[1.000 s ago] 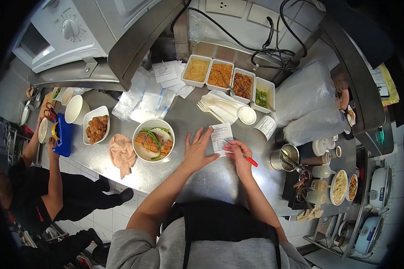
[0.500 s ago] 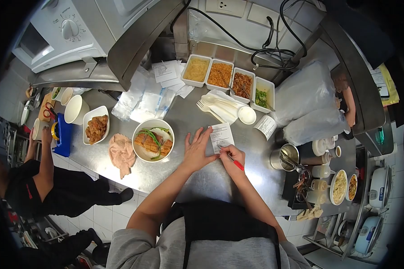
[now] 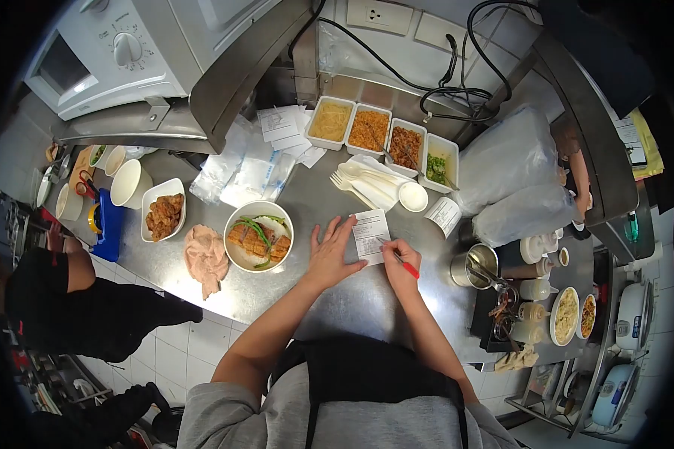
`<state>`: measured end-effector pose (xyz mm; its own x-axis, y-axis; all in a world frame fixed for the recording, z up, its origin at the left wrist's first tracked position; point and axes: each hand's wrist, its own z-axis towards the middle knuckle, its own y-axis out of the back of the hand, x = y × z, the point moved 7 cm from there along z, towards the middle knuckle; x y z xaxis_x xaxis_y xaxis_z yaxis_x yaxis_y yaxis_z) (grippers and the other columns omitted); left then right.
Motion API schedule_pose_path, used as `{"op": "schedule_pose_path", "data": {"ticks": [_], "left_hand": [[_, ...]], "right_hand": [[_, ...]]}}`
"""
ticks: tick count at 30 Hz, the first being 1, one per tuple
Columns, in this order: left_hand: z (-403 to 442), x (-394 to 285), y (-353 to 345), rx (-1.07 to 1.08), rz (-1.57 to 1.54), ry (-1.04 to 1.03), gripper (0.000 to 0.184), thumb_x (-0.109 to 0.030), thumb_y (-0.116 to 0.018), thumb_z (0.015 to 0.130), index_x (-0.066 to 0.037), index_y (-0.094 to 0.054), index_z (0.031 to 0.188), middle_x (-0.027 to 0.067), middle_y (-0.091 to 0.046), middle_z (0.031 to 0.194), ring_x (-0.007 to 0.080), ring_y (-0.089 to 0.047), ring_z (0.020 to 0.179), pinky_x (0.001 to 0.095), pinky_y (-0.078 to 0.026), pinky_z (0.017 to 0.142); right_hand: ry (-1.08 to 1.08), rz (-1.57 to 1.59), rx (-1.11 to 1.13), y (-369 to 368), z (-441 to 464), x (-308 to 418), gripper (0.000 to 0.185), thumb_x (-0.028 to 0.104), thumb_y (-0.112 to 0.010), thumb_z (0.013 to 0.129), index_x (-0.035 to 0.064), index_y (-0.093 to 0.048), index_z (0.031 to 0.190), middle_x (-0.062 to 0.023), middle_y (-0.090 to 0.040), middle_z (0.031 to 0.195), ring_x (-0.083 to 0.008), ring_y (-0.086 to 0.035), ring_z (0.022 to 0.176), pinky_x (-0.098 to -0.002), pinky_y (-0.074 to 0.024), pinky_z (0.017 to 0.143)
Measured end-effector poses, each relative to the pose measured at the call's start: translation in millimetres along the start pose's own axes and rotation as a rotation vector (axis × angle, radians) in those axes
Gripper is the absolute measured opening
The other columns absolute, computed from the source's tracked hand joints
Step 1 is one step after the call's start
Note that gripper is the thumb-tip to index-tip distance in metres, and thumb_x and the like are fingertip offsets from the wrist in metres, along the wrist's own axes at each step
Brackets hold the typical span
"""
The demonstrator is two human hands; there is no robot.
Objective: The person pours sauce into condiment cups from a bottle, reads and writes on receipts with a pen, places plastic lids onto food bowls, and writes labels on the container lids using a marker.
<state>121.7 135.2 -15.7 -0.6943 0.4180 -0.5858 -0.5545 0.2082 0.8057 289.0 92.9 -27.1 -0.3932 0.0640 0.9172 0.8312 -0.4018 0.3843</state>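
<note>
My right hand (image 3: pixel 403 268) is closed around a red pen (image 3: pixel 408 269), its tip on a printed paper slip (image 3: pixel 369 232) that lies on the steel counter. Spread flat, my left hand (image 3: pixel 332 254) touches the slip's left edge with its fingers. Left of that hand is a round white bowl (image 3: pixel 233 260) holding browned, sliced food with long green pods on top. A crumpled pinkish cloth (image 3: pixel 205 262) lies beside the bowl. Farther left stands a white square dish (image 3: pixel 164 187) of fried brown pieces.
Several white tubs of food, among them one of orange bits (image 3: pixel 367 129), line the back. White plastic forks (image 3: pixel 352 191), a metal pot (image 3: pixel 475 266), bagged stacks (image 3: pixel 513 168) and squeeze bottles (image 3: pixel 533 289) surround the slip. A co-worker in black (image 3: pixel 90 314) stands at the left, below a microwave (image 3: pixel 112 52).
My right hand has shifted slightly right with the pen, uncovering more of the slip's lower part. My left hand stays flat. The co-worker at the left has drawn back an arm from the counter.
</note>
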Motion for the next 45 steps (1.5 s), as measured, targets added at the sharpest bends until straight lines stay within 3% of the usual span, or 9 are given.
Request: {"op": "schedule_pose_path", "data": {"ticks": [4, 13, 16, 20, 23, 29, 35, 41, 45], "left_hand": [[0, 0, 0, 0.013, 0.005, -0.002, 0.098, -0.038, -0.075, 0.064, -0.011, -0.021, 0.141, 0.0056, -0.041, 0.138, 0.0275, -0.023, 0.135, 0.0537, -0.009, 0.107], [-6, -2, 9, -0.063, -0.115, -0.032, 0.095, -0.035, -0.075, 0.065, -0.011, -0.023, 0.141, 0.0133, -0.033, 0.141, 0.0287, -0.024, 0.135, 0.0521, -0.012, 0.108], [-8, 9, 1, -0.184, -0.720, -0.197, 0.082, -0.019, -0.072, 0.072, -0.007, -0.026, 0.140, 0.0140, -0.029, 0.143, 0.0261, -0.024, 0.135, 0.0421, -0.025, 0.107], [12, -33, 19, 0.251, -1.344, -0.051, 0.070, 0.000, -0.059, 0.080, -0.004, -0.026, 0.141, 0.0095, -0.026, 0.145, 0.0209, -0.033, 0.129, 0.0353, -0.030, 0.105], [35, -63, 57, 0.257, -1.493, -0.156, 0.071, 0.009, -0.052, 0.079, -0.004, -0.023, 0.142, 0.0101, -0.028, 0.144, 0.0210, -0.041, 0.125, 0.0339, -0.033, 0.102], [24, -156, 138, 0.307, -1.414, -0.463, 0.070, 0.012, -0.049, 0.079, -0.006, -0.025, 0.142, 0.0103, -0.035, 0.141, 0.0166, -0.045, 0.119, 0.0279, -0.040, 0.094], [43, -174, 133, 0.396, -1.113, -0.387, 0.061, 0.010, -0.051, 0.082, -0.004, -0.033, 0.139, 0.0077, -0.040, 0.135, 0.0132, -0.051, 0.111, 0.0239, -0.044, 0.087], [88, -291, 271, -0.094, -0.894, -0.952, 0.060, 0.010, -0.052, 0.078, -0.001, -0.037, 0.135, 0.0095, -0.041, 0.133, 0.0180, -0.041, 0.123, 0.0296, -0.040, 0.096], [94, -393, 374, -0.388, -0.575, -1.163, 0.045, 0.001, -0.058, 0.078, -0.003, -0.053, 0.122, 0.0046, -0.054, 0.116, 0.0090, -0.051, 0.097, 0.0196, -0.042, 0.078]], "right_hand": [[0.105, 0.151, -0.070, 13, 8, 1, 0.010, 0.005, -0.059, 0.083, 0.0030, -0.060, 0.093, -0.0069, -0.060, 0.072, -0.0107, -0.053, 0.062, -0.0261, -0.0441, 0.061], [0.101, 0.048, 0.096, 1, 24, 0, 0.021, -0.005, -0.064, 0.070, 0.0063, -0.047, 0.077, -0.0005, -0.046, 0.068, -0.0110, -0.044, 0.061, -0.0242, -0.0386, 0.058], [0.191, 0.235, 0.077, 11, 26, 4, 0.025, -0.005, -0.066, 0.069, 0.0085, -0.047, 0.077, 0.0035, -0.046, 0.071, -0.0072, -0.041, 0.065, -0.0209, -0.0364, 0.060], [0.141, 0.426, 0.072, 37, 21, 56, 0.024, -0.004, -0.067, 0.073, 0.0092, -0.047, 0.079, 0.0050, -0.046, 0.071, -0.0040, -0.041, 0.064, -0.0191, -0.0359, 0.060], [0.169, 0.525, 0.034, 64, 9, 102, 0.023, -0.004, -0.065, 0.076, 0.0085, -0.046, 0.081, 0.0035, -0.052, 0.076, -0.0027, -0.044, 0.066, -0.0178, -0.0362, 0.060], [0.261, 0.711, -0.068, 108, -14, 161, 0.021, -0.005, -0.063, 0.080, 0.0072, -0.045, 0.082, -0.0016, -0.058, 0.084, -0.0023, -0.048, 0.070, -0.0171, -0.0367, 0.061], [0.325, 0.676, -0.154, 129, -25, 159, 0.016, 0.001, -0.062, 0.082, 0.0061, -0.048, 0.085, -0.0012, -0.057, 0.085, -0.0053, -0.049, 0.075, -0.0190, -0.0390, 0.066], [0.310, 0.226, -0.156, 102, -25, 69, 0.016, 0.018, -0.063, 0.085, 0.0041, -0.055, 0.083, -0.0046, -0.057, 0.078, -0.0113, -0.051, 0.070, -0.0256, -0.0420, 0.066], [0.337, -0.034, -0.123, 72, -47, 0, 0.016, 0.017, -0.064, 0.083, 0.0028, -0.058, 0.081, -0.0108, -0.055, 0.073, -0.0209, -0.053, 0.062, -0.0309, -0.0439, 0.059]]}}
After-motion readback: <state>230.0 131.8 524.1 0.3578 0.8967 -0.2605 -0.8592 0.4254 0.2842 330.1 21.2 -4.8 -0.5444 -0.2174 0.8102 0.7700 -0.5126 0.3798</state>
